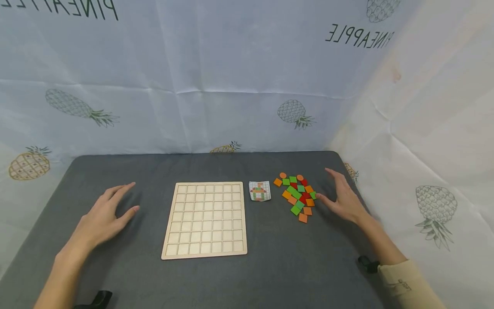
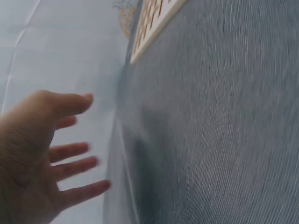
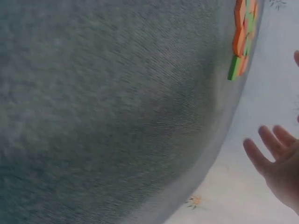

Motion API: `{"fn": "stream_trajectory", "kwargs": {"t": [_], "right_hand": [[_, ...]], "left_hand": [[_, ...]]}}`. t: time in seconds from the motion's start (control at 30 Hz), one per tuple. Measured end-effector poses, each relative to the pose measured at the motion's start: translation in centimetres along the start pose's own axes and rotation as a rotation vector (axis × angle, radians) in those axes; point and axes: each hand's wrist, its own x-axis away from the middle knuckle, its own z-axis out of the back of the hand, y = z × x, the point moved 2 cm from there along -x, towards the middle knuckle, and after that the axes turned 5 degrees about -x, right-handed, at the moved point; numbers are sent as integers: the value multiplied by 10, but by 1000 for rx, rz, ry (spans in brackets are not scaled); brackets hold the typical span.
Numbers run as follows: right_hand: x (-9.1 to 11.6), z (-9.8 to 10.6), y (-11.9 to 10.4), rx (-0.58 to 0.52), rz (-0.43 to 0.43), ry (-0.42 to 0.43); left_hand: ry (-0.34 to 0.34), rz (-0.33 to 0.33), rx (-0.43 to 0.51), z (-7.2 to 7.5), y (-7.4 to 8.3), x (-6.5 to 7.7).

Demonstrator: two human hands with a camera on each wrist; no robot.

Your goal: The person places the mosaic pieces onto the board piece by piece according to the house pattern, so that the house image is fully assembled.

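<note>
My left hand (image 1: pixel 102 219) hovers over the left part of the table, fingers extended and holding nothing; the left wrist view shows its spread fingers (image 2: pixel 74 169). A square wooden grid board (image 1: pixel 206 219) lies to its right, its corner also visible in the left wrist view. Beside the board's upper right corner is a small pattern card (image 1: pixel 260 191) with a coloured figure on a grid. Further right lies a loose cluster of green, orange and red tiles (image 1: pixel 296 193), mostly square, a few round. My right hand (image 1: pixel 343 199) is just right of the tiles, thumb and fingers apart, nothing held.
The grey cloth-covered table (image 1: pixel 285 266) has rounded far corners. A white curtain (image 1: pixel 247 56) printed with pineapples hangs behind it and along the right side. A black strap (image 1: pixel 368 264) sits at the right wrist, and a dark piece (image 1: pixel 96 300) shows near the left wrist.
</note>
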Motion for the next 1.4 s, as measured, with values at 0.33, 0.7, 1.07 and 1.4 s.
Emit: {"fn": "stream_trajectory", "kwargs": {"t": [0.33,0.7,1.07,1.4], "right_hand": [[4,-9,16,-165,-93,-138],[0,-10,35,-244,-123,-220],[-8,-12,38,-230,-126,-231],[-10,-17,39,-194,-144,-203]], "left_hand": [[-207,-41,226,-17,34,9],[-243,-47,384,-35,54,13],[-276,-30,469,-40,62,26],[-253,17,534,-45,62,33]]}}
